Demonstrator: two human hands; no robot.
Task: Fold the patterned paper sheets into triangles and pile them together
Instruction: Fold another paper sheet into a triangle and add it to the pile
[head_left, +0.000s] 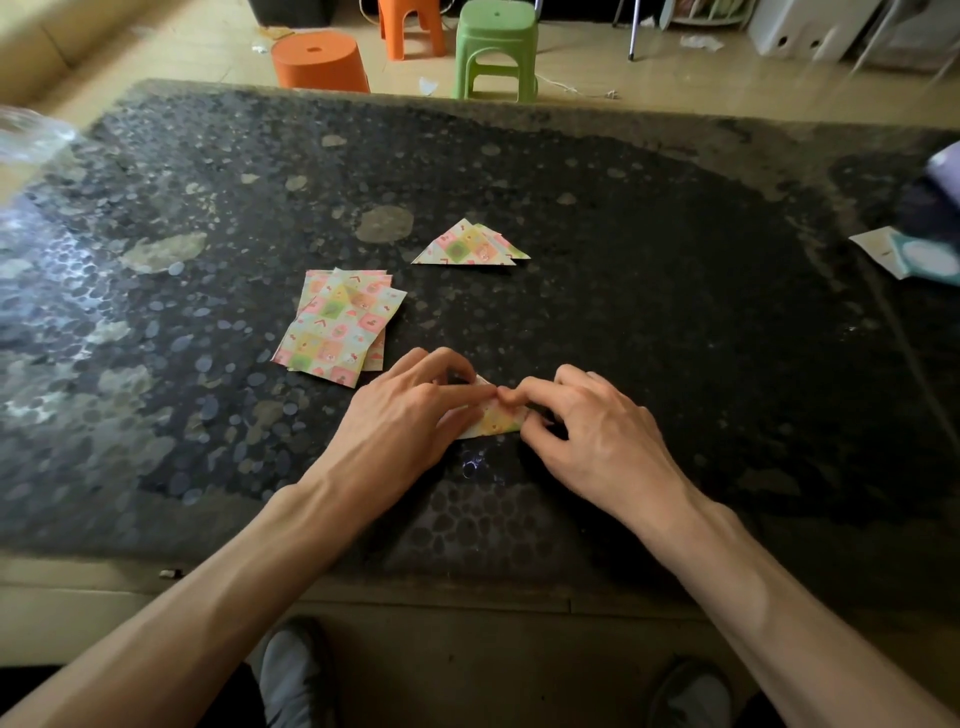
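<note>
A small patterned paper sheet (493, 420), partly folded, lies on the dark table (675, 291) near the front edge. My left hand (410, 410) pinches its left side with curled fingers. My right hand (587, 421) pinches its right side, and the fingertips of both hands meet over the paper's top edge. Most of the sheet is hidden under my fingers. A stack of unfolded patterned sheets (340, 325) lies to the left, just beyond my left hand. A pile of folded triangles (470, 245) sits farther back, near the table's middle.
A pale packet (906, 254) and a dark object (935, 202) lie at the table's right edge. Clear plastic (31, 135) shows at the far left. Orange stools (319, 62) and a green stool (496, 49) stand on the floor behind the table.
</note>
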